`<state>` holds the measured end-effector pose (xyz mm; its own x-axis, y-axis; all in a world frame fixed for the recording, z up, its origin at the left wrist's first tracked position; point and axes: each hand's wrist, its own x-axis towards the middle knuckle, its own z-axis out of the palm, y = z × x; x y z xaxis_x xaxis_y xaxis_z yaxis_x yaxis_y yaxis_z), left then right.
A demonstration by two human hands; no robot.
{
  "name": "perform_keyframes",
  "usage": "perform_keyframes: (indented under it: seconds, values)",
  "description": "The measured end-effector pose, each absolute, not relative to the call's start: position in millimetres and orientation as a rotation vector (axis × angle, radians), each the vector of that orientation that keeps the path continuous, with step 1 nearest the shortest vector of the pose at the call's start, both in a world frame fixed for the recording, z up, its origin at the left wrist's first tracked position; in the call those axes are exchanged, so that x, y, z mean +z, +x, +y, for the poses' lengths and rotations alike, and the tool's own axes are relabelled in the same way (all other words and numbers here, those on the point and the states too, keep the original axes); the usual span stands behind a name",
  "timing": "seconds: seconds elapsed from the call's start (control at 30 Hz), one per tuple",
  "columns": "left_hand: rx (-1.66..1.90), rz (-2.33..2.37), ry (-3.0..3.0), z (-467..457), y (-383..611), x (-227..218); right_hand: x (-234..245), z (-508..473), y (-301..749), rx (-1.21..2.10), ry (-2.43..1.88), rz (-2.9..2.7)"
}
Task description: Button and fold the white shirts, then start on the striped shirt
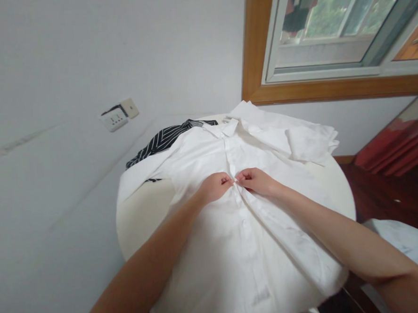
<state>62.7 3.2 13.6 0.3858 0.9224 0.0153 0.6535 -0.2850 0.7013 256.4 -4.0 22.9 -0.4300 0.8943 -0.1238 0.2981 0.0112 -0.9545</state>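
Note:
A white button-up shirt (215, 250) lies spread over a round white table (142, 222), its collar pointing away from me and its hem hanging at the near edge. My left hand (216, 186) and my right hand (256, 180) meet at the middle of the front opening. Each pinches one edge of the shirt front between thumb and fingers. Above that point the two front edges lie close together; below it the right front panel falls apart from the left. Any button between the fingertips is too small to make out.
Black-and-white striped cloth (165, 139) lies on the table behind the left sleeve. More folded white cloth (310, 138) is at the back right. A wall with a socket (113, 120) rises behind, with a wood-framed window (258, 94). Red fabric (399, 140) hangs at right.

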Motion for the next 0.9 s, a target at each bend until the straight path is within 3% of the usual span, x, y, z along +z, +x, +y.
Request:
perform_keyframes:
  seconds: [0.5, 0.9]
  values:
    - [0.496, 1.355, 2.11, 0.8, 61.0, 16.0, 29.9, -0.8, 265.4, 1.88, -1.086, -1.573]
    - [0.426, 1.434, 2.139, -3.6, 63.7, 23.7, 25.8, -2.1, 255.4, 1.515, -1.185, -1.718]
